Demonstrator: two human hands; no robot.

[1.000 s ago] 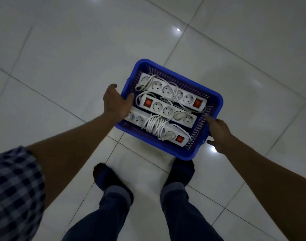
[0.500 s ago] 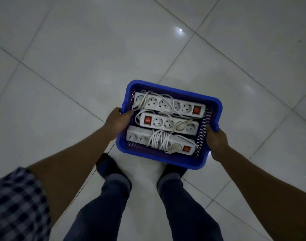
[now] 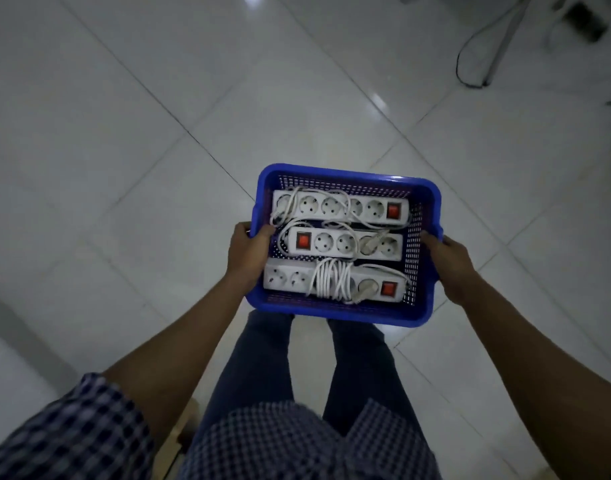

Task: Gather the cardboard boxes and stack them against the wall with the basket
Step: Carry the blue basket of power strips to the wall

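Observation:
A blue plastic basket (image 3: 345, 311) hangs in the air in front of my legs, held level above the white tiled floor. Three white power strips (image 3: 342, 207) with red switches and coiled cords lie side by side inside it. My left hand (image 3: 248, 252) grips the basket's left rim, thumb over the edge. My right hand (image 3: 448, 263) grips the right rim the same way. No cardboard box can be clearly made out in this view.
Glossy white floor tiles (image 3: 124, 133) spread all around. A black cable (image 3: 465, 60) and some dark equipment lie on the floor at the top right. A pale wooden edge (image 3: 183, 431) shows by my left side at the bottom.
Both hands closed on the basket's rims and lifted it off the floor toward my body. I have stood up straighter, and my view has swung to show the cable at top right.

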